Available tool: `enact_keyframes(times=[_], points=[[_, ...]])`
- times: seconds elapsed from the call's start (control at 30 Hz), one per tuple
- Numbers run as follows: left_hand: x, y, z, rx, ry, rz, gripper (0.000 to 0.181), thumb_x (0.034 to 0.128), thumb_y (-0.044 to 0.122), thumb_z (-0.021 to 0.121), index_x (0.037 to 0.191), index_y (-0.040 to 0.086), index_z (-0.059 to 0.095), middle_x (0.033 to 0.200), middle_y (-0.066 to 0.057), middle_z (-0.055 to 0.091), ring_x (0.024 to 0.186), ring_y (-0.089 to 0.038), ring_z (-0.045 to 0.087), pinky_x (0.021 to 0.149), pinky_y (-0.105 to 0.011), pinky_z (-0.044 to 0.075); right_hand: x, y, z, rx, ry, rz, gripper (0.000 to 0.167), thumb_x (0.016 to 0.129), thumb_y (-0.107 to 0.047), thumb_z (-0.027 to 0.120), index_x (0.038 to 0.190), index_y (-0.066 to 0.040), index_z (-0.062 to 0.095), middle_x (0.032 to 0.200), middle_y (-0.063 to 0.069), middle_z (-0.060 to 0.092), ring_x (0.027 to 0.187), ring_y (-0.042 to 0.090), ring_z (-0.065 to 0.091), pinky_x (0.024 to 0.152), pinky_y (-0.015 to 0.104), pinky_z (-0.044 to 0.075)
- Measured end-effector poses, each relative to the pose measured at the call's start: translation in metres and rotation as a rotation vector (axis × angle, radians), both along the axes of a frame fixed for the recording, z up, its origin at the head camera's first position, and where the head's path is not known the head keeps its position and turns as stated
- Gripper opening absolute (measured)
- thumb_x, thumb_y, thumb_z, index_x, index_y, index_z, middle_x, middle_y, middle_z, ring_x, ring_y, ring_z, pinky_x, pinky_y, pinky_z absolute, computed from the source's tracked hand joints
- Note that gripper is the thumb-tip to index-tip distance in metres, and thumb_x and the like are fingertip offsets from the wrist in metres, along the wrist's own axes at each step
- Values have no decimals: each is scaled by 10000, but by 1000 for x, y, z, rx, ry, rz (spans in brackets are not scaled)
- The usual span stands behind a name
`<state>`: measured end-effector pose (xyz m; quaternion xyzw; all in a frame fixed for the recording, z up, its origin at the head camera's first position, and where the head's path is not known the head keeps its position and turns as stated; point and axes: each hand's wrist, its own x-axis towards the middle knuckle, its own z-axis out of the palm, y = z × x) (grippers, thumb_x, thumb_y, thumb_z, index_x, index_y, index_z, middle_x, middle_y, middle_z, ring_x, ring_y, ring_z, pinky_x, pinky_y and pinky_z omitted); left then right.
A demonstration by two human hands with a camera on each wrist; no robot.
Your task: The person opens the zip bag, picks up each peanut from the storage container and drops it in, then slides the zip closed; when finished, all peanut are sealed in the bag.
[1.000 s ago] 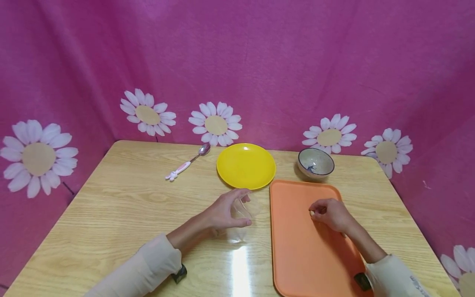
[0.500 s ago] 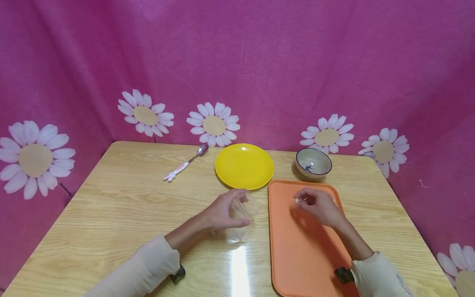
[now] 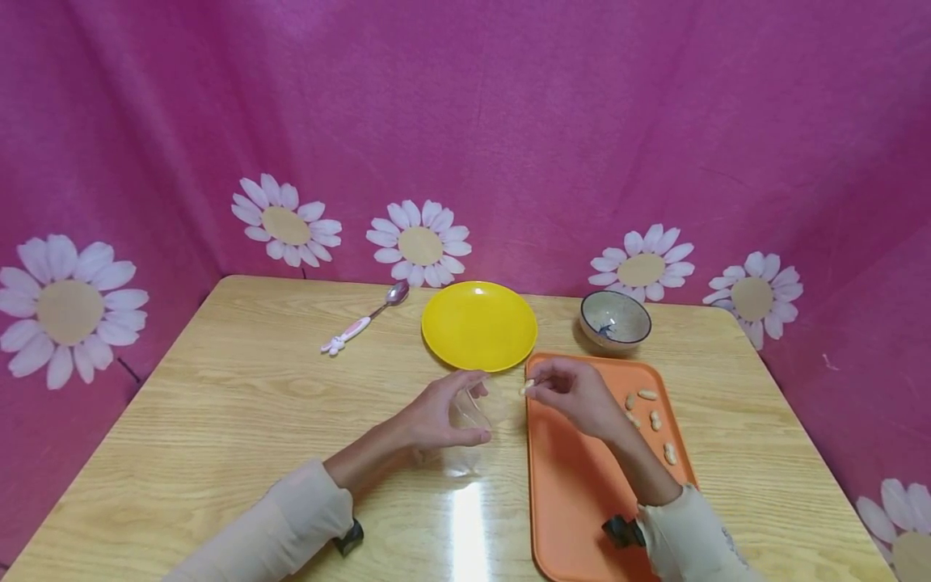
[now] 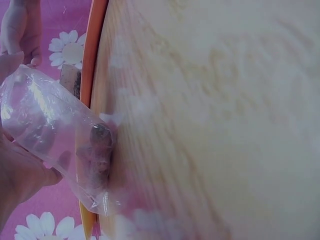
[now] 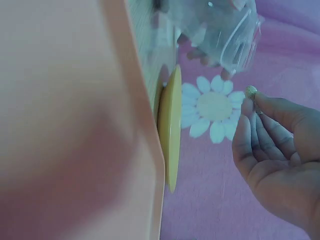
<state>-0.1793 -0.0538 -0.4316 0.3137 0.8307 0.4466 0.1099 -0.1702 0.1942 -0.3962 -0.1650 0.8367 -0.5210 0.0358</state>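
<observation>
My left hand grips a clear plastic bag, fingers and thumb curved round it, the bag's mouth facing right. Low in the bag, the left wrist view shows a dark lumpy shape; its kind is unclear through the film. Between thumb and fingertips my right hand pinches an unshelled peanut. That hand is over the left edge of the orange tray, a short gap from the bag's mouth. Several more peanuts lie on the tray's right side, partly behind the right wrist.
Behind the bag sits a yellow plate. A patterned bowl stands beyond the tray's far edge. To the left lies a spoon with a rabbit-shaped handle. A pink floral cloth hangs behind the wooden table.
The right hand has moved left across the tray with the peanut, towards the bag, uncovering the peanuts on the tray. The left hand and bag have stayed in place.
</observation>
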Motion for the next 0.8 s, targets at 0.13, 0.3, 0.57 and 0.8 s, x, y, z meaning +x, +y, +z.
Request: enact_keyframes(times=[0.13,0.3,0.57,0.8], points=[[0,1,-1,1,-4,-3,790,743,288,787,1402,83,402,1248,-59,585,1195,-211,504,1069,-449,362,1,-13,0,10,4,11,188,825,-50,702,983,39,654,867,146,670,733,88,592,670,203,519],[0,2,-1,5,-13,-4,775,748,267,784,1401,98,404,1248,-45,585,1201,-213,504,1068,-460,362,2,-26,-2,43,-12,-3,175,811,-81,726,962,-6,679,827,106,648,707,122,546,610,194,478],[1,2,1,1,-20,-9,759,757,252,780,1401,115,400,1232,-58,573,1169,-216,508,1053,-455,375,7,-30,2,57,-6,51,198,826,-110,720,997,-19,681,904,111,693,732,129,547,610,193,470],[0,2,0,3,-18,-19,778,752,304,778,1400,91,404,1239,-67,584,1180,-208,513,1048,-452,379,8,-15,3,74,35,23,167,819,-103,725,962,-25,689,863,90,682,716,100,537,619,200,465]])
